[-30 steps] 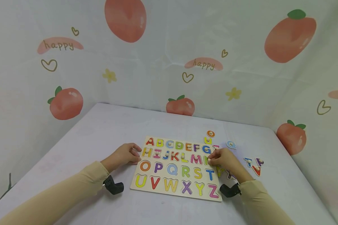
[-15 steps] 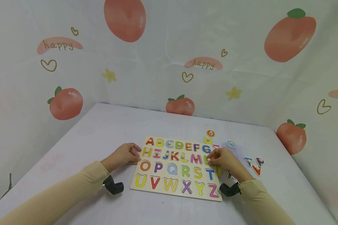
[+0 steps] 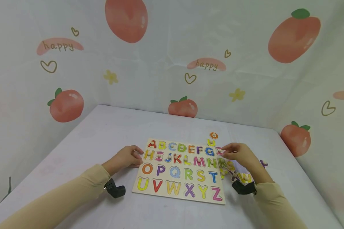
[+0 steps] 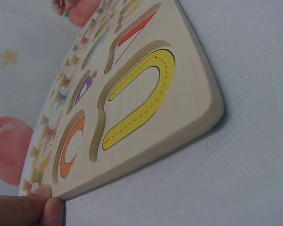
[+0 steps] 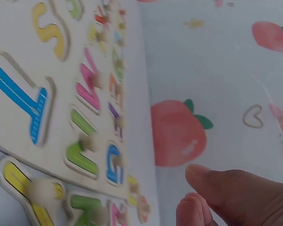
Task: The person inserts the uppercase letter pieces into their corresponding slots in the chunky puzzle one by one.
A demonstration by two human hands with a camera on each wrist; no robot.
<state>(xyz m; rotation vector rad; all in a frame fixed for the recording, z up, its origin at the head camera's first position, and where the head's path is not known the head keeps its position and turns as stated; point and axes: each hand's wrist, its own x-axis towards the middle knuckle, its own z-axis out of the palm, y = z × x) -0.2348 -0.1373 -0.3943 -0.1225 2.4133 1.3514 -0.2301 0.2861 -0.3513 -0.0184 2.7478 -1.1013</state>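
Note:
A wooden alphabet puzzle board (image 3: 167, 178) lies on the white table, its upper two rows filled with knobbed letters and its lower two rows showing printed recesses. My left hand (image 3: 127, 157) holds the board's left edge; in the left wrist view the thumb (image 4: 19, 209) lies at the edge with a fingertip beside it. The green N piece (image 3: 211, 163) sits in its slot at the right end of the second row. My right hand (image 3: 240, 155) hovers past the board's right edge, near the loose pink Z piece (image 3: 219, 151), thumb and fingertips apart with nothing between them.
Loose letters lie right of the board: the orange O (image 3: 213, 135), yellow U (image 3: 211, 142), purple X (image 3: 234, 176), yellow W (image 3: 245, 178) and purple P (image 3: 263, 163), among others. A fruit-print cloth (image 3: 149, 79) hangs behind the table.
My right hand has let go of the N piece and moved right and up, off the board. The N now shows in its slot. The left hand stays at the edge.

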